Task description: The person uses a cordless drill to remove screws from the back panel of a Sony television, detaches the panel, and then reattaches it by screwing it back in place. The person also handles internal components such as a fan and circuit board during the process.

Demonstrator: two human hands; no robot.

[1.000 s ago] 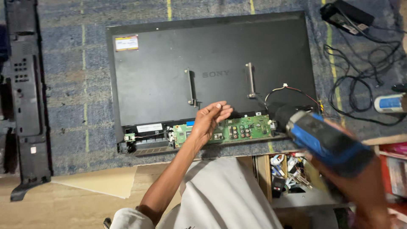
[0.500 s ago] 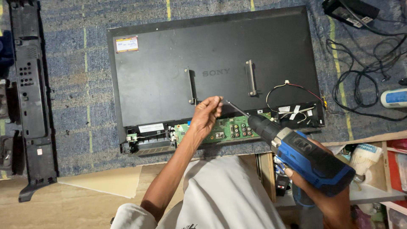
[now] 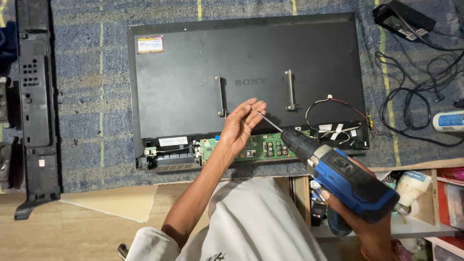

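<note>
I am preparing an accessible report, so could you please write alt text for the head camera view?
A person's right hand holds a blue cordless drill while the left hand steadies the tip of its bit, above a flat black panel lying on a blue carpet. A green circuit board is exposed at the panel's near edge, and black cables lie to the right.

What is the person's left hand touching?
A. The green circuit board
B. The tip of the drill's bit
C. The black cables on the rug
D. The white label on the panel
B: the left hand has its fingertips at the end of the drill bit, above the panel.
</note>
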